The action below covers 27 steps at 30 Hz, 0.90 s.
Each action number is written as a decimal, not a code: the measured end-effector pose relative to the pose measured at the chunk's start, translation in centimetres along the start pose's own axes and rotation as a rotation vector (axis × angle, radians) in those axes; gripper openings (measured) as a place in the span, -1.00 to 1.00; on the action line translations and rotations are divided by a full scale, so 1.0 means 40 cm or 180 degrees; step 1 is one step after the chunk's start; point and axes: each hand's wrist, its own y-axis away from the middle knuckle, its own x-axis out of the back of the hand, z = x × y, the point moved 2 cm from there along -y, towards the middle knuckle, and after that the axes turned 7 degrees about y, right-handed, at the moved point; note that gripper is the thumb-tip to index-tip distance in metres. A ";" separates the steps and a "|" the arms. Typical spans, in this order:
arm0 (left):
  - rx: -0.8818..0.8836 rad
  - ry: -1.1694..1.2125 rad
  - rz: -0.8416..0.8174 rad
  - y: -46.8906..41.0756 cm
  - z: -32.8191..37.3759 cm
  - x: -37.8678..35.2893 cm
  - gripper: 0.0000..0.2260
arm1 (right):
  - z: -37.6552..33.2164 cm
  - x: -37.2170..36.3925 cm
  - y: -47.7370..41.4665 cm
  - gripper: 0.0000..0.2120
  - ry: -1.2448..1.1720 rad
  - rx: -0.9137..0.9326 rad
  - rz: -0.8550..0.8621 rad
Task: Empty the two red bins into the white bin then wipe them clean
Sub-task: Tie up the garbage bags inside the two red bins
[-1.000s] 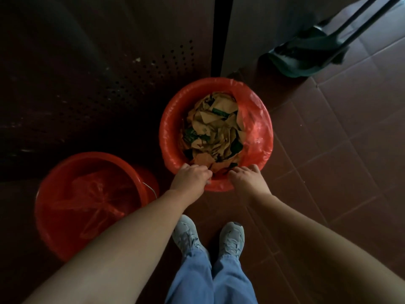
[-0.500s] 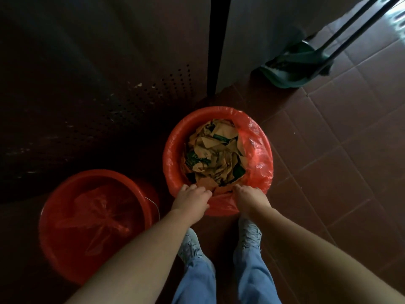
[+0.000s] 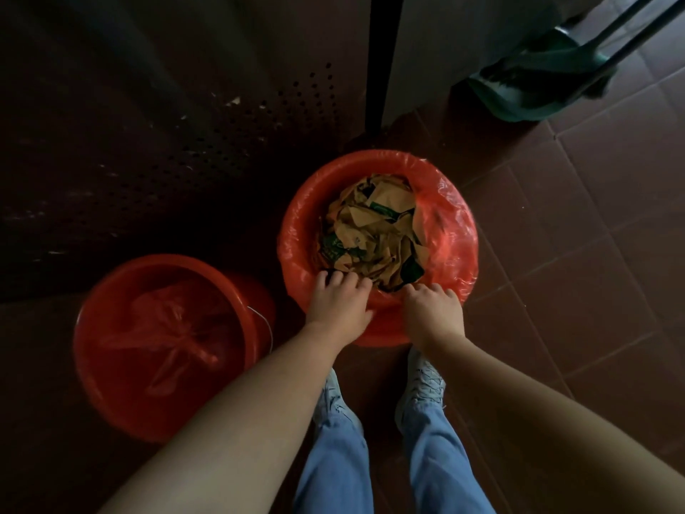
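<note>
Red liner [image 3: 448, 231] covers the paper-filled bin [image 3: 383, 330]; left hand [image 3: 339, 304] and right hand [image 3: 432, 309] clench its rim at 6 o'clock. 2nd bin [image 3: 111, 402] stands at 8 o'clock.

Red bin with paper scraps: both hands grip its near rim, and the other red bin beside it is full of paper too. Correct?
No. The head view shows the other red bin holds only a crumpled red plastic bag, no paper. Left hand and right hand do grip the near rim of the paper-filled red bin.
</note>
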 end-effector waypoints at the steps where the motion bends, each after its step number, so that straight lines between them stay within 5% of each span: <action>1: 0.0003 -0.0149 -0.0037 0.000 0.000 -0.001 -0.66 | 0.002 0.004 -0.003 -0.80 0.0040 0.0012 0.0043; 9: 0.0016 -0.0469 0.0111 -0.020 -0.034 0.048 -0.75 | 0.050 0.006 -0.002 -0.62 0.0358 -0.0044 -0.0190; 20: 0.0218 -0.0870 -0.0035 0.013 -0.071 0.146 -0.79 | 0.144 0.117 0.021 -0.80 -0.0327 -0.0285 -0.0023; 27: -0.0113 -0.0764 0.0096 0.026 0.000 0.189 -0.75 | 0.097 0.151 0.035 -0.72 -0.0712 0.0644 0.0230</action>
